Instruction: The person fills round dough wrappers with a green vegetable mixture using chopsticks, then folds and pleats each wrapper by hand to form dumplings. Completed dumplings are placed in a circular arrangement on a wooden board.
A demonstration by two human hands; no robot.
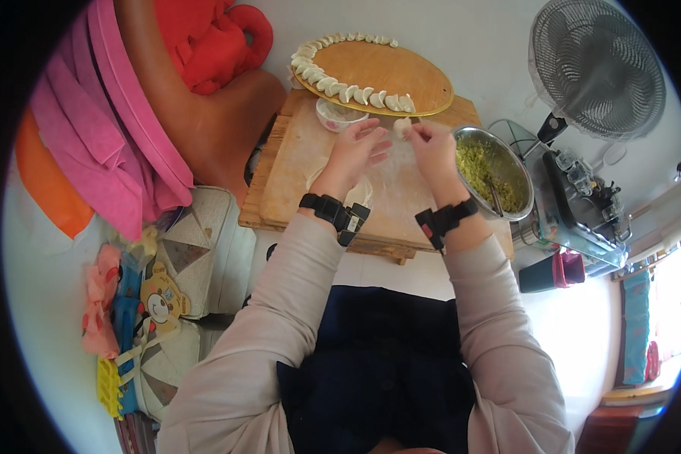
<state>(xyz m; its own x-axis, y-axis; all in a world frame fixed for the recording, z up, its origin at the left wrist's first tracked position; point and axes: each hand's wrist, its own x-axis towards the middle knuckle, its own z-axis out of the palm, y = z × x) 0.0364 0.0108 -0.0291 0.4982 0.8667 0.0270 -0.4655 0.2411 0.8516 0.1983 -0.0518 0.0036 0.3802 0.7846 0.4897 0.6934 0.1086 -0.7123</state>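
Between the thumb and fingers of my right hand [431, 148] is a pale folded dumpling [402, 128], just in front of the round wooden tray [391, 74]. My left hand [358, 148] is raised over the board with its fingers spread, holding nothing. Folded dumplings [333, 88] line the tray's left and front rim in a curved row. A flowered bowl [340, 116] with pale contents stands beyond my left hand. Dough wrappers [362, 192] lie partly hidden below my left forearm on the floured board [286, 170].
A steel bowl [529, 196] of green filling with a utensil stands right of the board. Farther right are a plastic-covered fan [598, 68] and a glass shelf [593, 252] above a bin [539, 279]. Pink cloth [113, 130] hangs over a brown chair [204, 122] at left.
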